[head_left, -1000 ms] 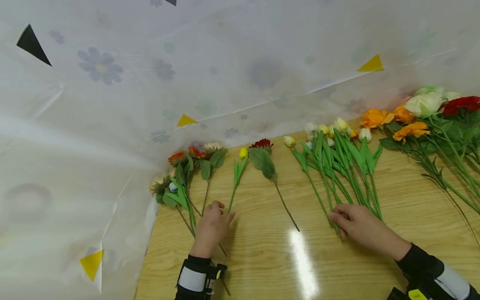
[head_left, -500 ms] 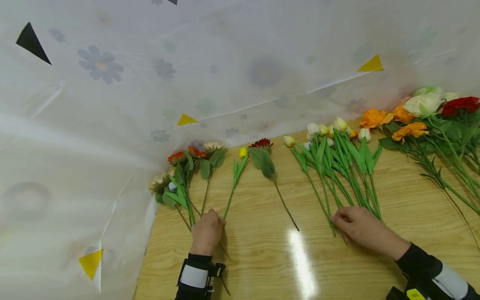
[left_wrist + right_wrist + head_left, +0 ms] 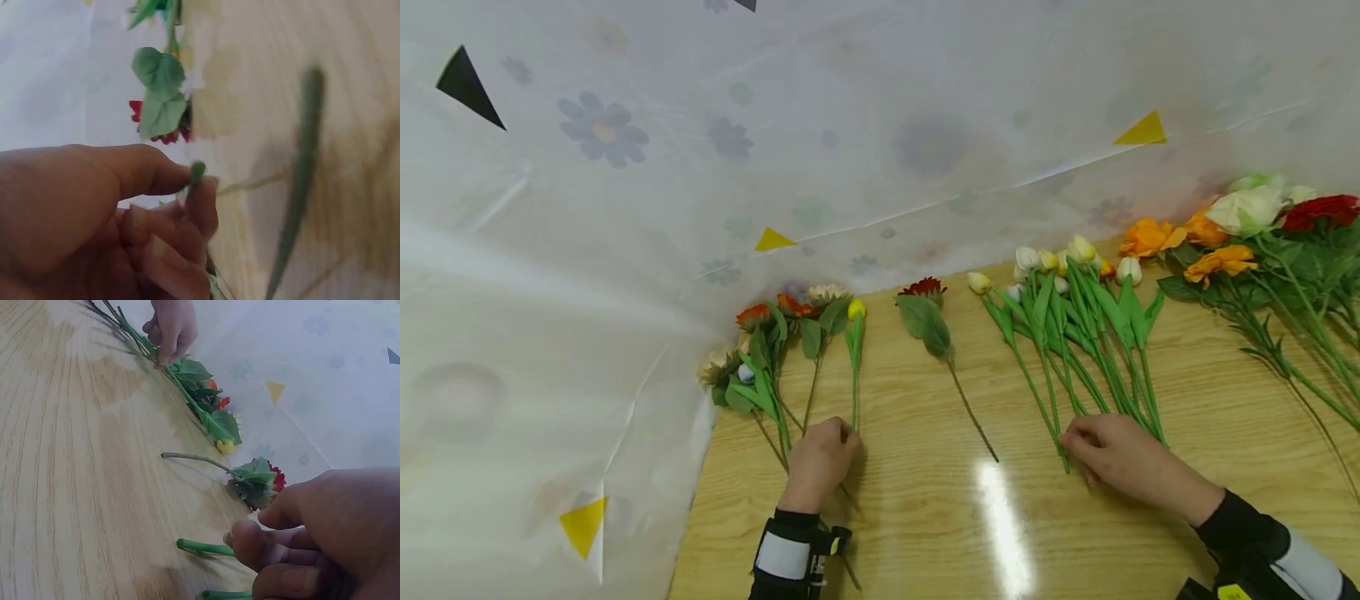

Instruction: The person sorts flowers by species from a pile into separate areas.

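Observation:
My left hand (image 3: 822, 458) pinches the stem of a yellow tulip (image 3: 856, 350) between thumb and forefinger. In the left wrist view the stem's green cut end (image 3: 197, 170) pokes out between those fingertips. Left of it lies a group of orange and cream flowers (image 3: 775, 333) with a pale blue tulip (image 3: 745, 375) among them. My right hand (image 3: 1120, 454), loosely curled, has its fingertips right at the lower stems of several white and yellow tulips (image 3: 1075, 325). From the right wrist, two green stem ends (image 3: 203, 547) show beyond its fingers.
One dark red flower (image 3: 928, 321) lies between the two groups on the wooden table (image 3: 917, 517). At right are orange peony-like blooms (image 3: 1221, 262), a white rose (image 3: 1247, 208) and a red rose (image 3: 1322, 210). A white patterned sheet (image 3: 850, 150) rises along the back and left.
My left hand has lowered onto the yellow tulip's stem and taken hold; the tulip's head has swung left toward the orange flowers. A white tulip by my right hand shifted slightly; that hand barely moved.

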